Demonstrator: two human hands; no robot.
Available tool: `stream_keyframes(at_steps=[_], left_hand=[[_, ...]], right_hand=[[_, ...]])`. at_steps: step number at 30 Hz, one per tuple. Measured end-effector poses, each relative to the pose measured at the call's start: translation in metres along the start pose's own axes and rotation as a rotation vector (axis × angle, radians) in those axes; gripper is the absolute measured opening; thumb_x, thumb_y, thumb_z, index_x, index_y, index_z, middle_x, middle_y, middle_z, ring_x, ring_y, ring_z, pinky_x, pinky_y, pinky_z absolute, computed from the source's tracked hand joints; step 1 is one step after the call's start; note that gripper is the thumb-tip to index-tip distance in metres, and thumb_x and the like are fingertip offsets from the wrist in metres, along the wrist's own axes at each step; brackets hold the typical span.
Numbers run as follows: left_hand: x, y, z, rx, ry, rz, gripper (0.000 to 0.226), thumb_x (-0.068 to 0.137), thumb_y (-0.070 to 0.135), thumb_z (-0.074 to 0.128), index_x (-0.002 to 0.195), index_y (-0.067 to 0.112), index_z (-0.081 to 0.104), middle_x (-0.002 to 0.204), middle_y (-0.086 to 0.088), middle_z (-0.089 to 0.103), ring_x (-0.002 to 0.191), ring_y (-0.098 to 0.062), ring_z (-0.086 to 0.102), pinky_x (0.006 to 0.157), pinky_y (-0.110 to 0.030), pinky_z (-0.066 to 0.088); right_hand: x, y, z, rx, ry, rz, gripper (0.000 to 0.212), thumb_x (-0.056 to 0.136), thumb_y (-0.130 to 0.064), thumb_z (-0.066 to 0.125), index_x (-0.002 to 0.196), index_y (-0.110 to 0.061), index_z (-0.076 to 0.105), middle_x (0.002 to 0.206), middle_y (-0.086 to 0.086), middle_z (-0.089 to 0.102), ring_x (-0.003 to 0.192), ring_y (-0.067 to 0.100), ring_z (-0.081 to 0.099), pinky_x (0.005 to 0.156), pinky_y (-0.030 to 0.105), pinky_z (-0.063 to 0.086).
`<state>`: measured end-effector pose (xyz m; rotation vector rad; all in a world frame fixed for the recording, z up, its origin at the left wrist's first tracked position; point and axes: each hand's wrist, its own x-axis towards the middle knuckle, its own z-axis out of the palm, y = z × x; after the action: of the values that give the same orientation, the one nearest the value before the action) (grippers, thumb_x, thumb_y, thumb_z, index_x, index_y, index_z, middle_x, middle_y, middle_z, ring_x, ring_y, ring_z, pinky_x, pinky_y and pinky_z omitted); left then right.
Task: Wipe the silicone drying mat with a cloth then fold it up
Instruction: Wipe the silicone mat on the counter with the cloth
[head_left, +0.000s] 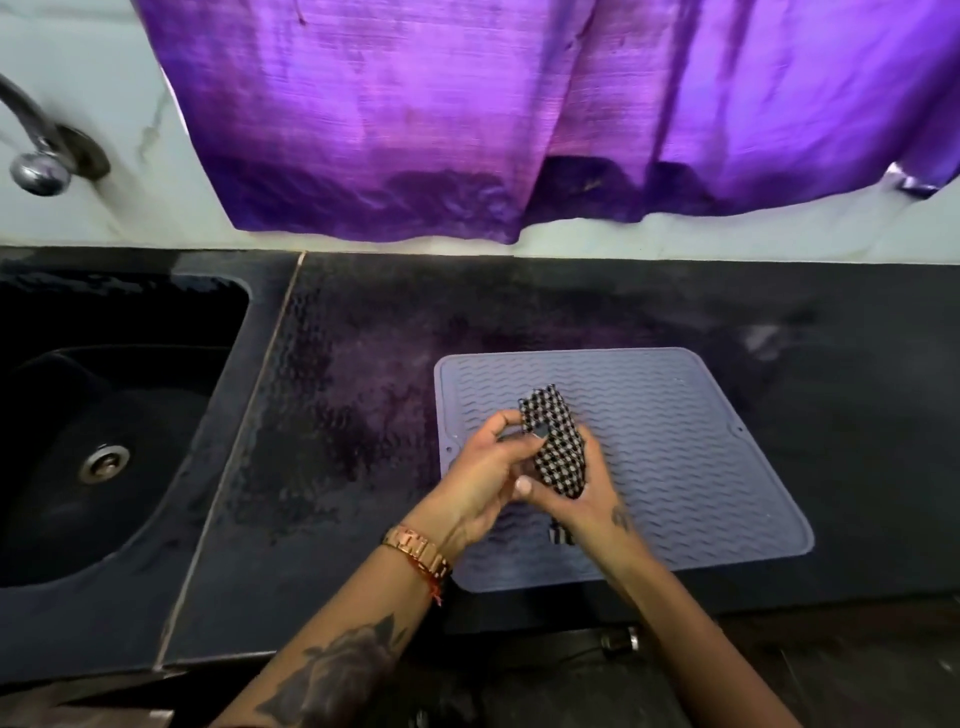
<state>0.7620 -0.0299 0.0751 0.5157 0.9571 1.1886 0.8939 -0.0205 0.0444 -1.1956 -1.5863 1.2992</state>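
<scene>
A grey-blue silicone drying mat (691, 441) with wavy ridges lies flat on the dark counter. Above its left half, both hands hold a bunched black-and-white checked cloth (556, 447). My right hand (587, 499) grips the cloth from below, with a tail of it hanging under the wrist. My left hand (488, 473), with a gold watch on the wrist, pinches the cloth's upper left side with curled fingers.
A black sink (104, 415) with a metal drain is set into the counter (337, 415) at the left, with a chrome tap (36, 150) on the wall above it. A purple curtain (467, 114) hangs over the backsplash behind the mat.
</scene>
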Motion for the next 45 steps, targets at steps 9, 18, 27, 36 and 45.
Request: stream_keyframes(at_steps=[9,18,27,36,45], left_hand=[[0.015,0.007,-0.03,0.722,0.181,0.379,0.019,0.09,0.011,0.059,0.089,0.027,0.068,0.092,0.002,0.07,0.081,-0.012,0.067,0.075,-0.03,0.055],[0.046,-0.003,-0.12,1.68,0.575,0.313,0.06,0.096,0.043,0.04,0.147,0.015,0.027,0.156,-0.004,0.023,0.146,-0.023,0.011,0.118,-0.043,-0.001],[0.048,-0.015,-0.126,1.847,0.657,0.338,0.081,0.083,0.06,0.015,0.144,0.011,0.035,0.154,-0.008,0.026,0.145,-0.028,0.013,0.117,-0.043,-0.004],[0.047,-0.015,-0.121,1.863,0.679,0.319,0.089,0.079,0.065,0.007,0.143,0.01,0.037,0.152,-0.01,0.03,0.144,-0.03,0.017,0.117,-0.044,-0.001],[0.051,-0.014,-0.123,1.813,0.7,0.305,0.092,0.076,0.069,0.009,0.143,0.012,0.037,0.153,-0.009,0.03,0.145,-0.028,0.015,0.117,-0.043,-0.002]], right_hand=[[-0.011,0.016,-0.028,0.222,0.251,0.216,0.034,0.074,-0.012,0.074,0.106,-0.015,0.064,0.097,0.007,0.072,0.087,0.018,0.069,0.072,0.031,0.055],[0.006,0.034,-0.092,0.293,0.268,0.312,0.026,0.075,-0.003,0.07,0.099,-0.012,0.064,0.083,0.003,0.072,0.068,0.01,0.068,0.052,0.022,0.052],[0.028,0.052,-0.129,0.264,0.263,0.262,0.044,0.079,0.001,0.068,0.111,-0.027,0.055,0.101,0.0,0.069,0.088,0.014,0.068,0.069,0.023,0.057],[0.075,0.049,-0.198,0.023,0.419,0.192,0.029,0.087,-0.01,0.061,0.099,-0.036,0.057,0.112,0.002,0.064,0.106,0.023,0.06,0.093,0.045,0.049],[0.103,0.069,-0.208,-0.988,0.353,0.278,0.069,0.08,-0.058,0.06,0.134,-0.018,0.044,0.124,0.016,0.04,0.115,0.036,0.041,0.096,0.044,0.038]])
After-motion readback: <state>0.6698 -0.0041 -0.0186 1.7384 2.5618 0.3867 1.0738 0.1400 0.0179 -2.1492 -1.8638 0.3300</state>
